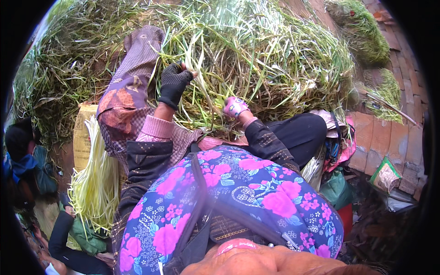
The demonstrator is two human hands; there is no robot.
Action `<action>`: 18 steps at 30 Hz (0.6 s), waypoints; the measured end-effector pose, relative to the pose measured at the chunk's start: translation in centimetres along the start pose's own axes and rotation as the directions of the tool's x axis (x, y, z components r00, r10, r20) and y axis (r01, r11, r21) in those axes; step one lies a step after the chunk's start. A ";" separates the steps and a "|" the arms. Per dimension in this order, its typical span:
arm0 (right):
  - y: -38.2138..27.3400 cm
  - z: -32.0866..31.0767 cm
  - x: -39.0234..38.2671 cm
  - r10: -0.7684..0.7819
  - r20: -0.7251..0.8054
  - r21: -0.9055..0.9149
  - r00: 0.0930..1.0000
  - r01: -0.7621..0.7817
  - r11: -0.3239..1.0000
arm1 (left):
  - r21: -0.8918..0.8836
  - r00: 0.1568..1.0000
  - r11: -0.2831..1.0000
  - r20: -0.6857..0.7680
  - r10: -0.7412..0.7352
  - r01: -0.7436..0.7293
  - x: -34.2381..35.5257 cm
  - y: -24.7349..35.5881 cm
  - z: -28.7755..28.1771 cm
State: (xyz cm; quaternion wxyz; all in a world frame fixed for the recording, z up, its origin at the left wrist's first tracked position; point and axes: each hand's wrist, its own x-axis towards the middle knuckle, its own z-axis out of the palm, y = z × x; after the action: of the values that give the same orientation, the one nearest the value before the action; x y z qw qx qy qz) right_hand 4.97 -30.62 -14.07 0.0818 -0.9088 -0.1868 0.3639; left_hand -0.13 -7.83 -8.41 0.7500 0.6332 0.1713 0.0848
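Observation:
My left hand (174,85), in a black fingerless glove, pinches a few pale green leafy stalks (200,85) between thumb and fingers. The stalks slant down toward my right hand (236,108), which wears a pink patterned glove. Its fingers are curled beside the lower end of the stalks; what lies in them is hidden. Both hands are above my lap, against a big heap of long green leafy stalks (275,59) with brownish, wilted bits among them.
Beside my left leg, a bundle of pale yellow stripped stalks (94,183) lies against a yellow carton (83,137). Another person's dark sleeve (64,238) shows at lower left. On the right are a green bag (337,190), a thin stick (394,110) and a smaller green heap (360,32).

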 end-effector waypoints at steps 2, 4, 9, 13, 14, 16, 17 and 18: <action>-2.0 -1.6 -0.8 -0.132 -0.234 0.483 0.963 0.233 0.844 | -0.031 1.000 1.000 0.004 0.004 -0.004 -0.4 0.6 -0.1; -4.4 -3.7 -1.6 -0.195 -0.377 0.779 0.906 0.424 0.462 | 0.017 0.999 0.999 0.033 0.041 -0.042 -0.5 1.1 0.2; -7.2 -4.5 -2.8 -0.138 -0.405 0.854 0.904 0.428 0.298 | -0.043 0.994 0.994 0.045 -0.100 0.102 -0.6 1.2 1.1; -5.3 -4.4 -2.1 -0.164 -0.412 0.869 0.896 0.441 0.225 | 0.010 0.984 0.995 0.153 -0.095 0.094 -0.4 0.0 1.1; -4.4 -5.1 -2.1 -0.135 -0.475 0.838 0.869 0.494 0.232 | 0.095 0.984 0.995 0.167 -0.057 0.042 -0.5 -0.4 1.1; -2.0 -8.4 -2.4 0.026 -0.425 0.900 0.905 0.425 -0.094 | 0.606 0.975 0.793 0.205 -0.083 -0.060 -0.4 -1.1 0.8; -0.4 -11.0 -3.0 0.237 -0.448 0.894 0.862 0.429 0.130 | 0.800 0.964 0.573 0.259 -0.062 -0.178 -0.4 -1.2 0.7; 1.0 -12.6 -4.0 0.287 -0.575 0.812 0.766 0.578 0.083 | 0.867 0.958 0.464 0.263 -0.119 -0.180 -0.5 -1.3 0.7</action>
State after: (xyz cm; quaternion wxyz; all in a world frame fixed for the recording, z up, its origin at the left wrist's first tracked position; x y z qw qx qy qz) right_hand 11.31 -33.25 -2.73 0.7617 -0.6433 0.0460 0.0621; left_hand -0.48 -8.91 -9.55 0.3279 0.9374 0.0684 -0.0951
